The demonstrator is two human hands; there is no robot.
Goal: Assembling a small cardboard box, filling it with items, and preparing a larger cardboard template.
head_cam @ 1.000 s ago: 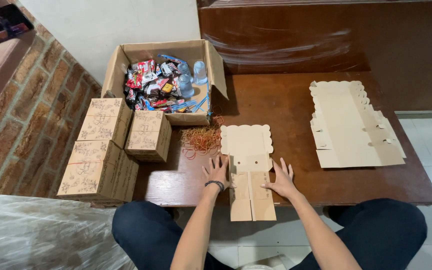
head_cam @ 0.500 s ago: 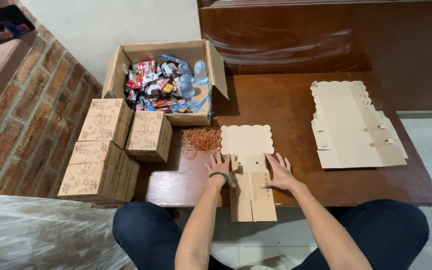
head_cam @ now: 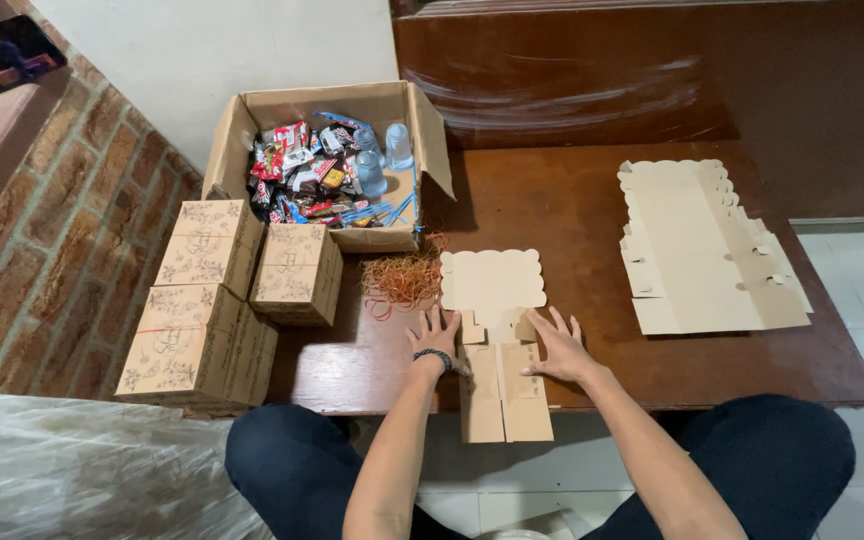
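A flat tan cardboard box blank (head_cam: pixel 492 285) with a scalloped far edge lies on the dark wooden table (head_cam: pixel 572 210), its near end hanging over the table's front edge. My left hand (head_cam: pixel 435 335), a dark band on its wrist, presses flat on the blank's left side flap, fingers spread. My right hand (head_cam: pixel 557 345) lies flat on the right side flap, fingers spread too. Neither hand grips anything.
A pile of orange rubber bands (head_cam: pixel 404 278) lies left of the blank. An open carton (head_cam: pixel 337 165) holds snack packets and water cups. Several folded patterned boxes (head_cam: pixel 207 310) are stacked at the left. A stack of flat blanks (head_cam: pixel 702 250) lies at the right. Brick wall on the left.
Both hands have moved slightly away from me along the blank and spread out over its side flaps. The blank has stayed in place.
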